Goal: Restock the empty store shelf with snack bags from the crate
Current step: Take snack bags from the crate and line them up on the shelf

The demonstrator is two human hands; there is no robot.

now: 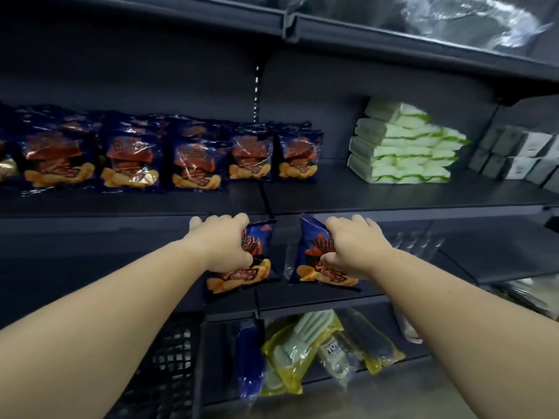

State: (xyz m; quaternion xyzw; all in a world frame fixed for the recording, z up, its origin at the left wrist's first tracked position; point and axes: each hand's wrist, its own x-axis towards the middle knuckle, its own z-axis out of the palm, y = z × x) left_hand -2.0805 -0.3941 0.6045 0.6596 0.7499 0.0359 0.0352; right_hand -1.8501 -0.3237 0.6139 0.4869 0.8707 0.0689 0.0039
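right now, holding one blue snack bag in each hand, in front of the lower shelf (332, 300), near its front edge. left hand (222, 243) closed over the top and middle of the left bag (242, 276). right hand (354, 246) closed over the right bag (314, 267), fingers (335, 258) pinching the front. both bags upright, close side by side, a small gap between them; cannot tell if sitting on the shelf yet or just above it.

probably very light, full of air and chips. soft, puffy, crinkly. shiny and a bit slippery, so likely to slide in a loose grip. chips inside break easy, so best not to squeeze hard. good to hold by the flat sealed top or gently round the middle.

up on the middle shelf (393, 201), a neat row of the same bags (193, 158) along the left part, standing, stopping near the middle of that shelf. further right, a stack of white and green packs (402, 149), soft looking, folded. at the far right edge, grey and white boxes (520, 152), hard and square.

down by the bottom left corner, a black crate (169, 367) with a grid of holes, stiff plastic. beside it, yellow packs (290, 355) in clear wrap on the lowest shelf.
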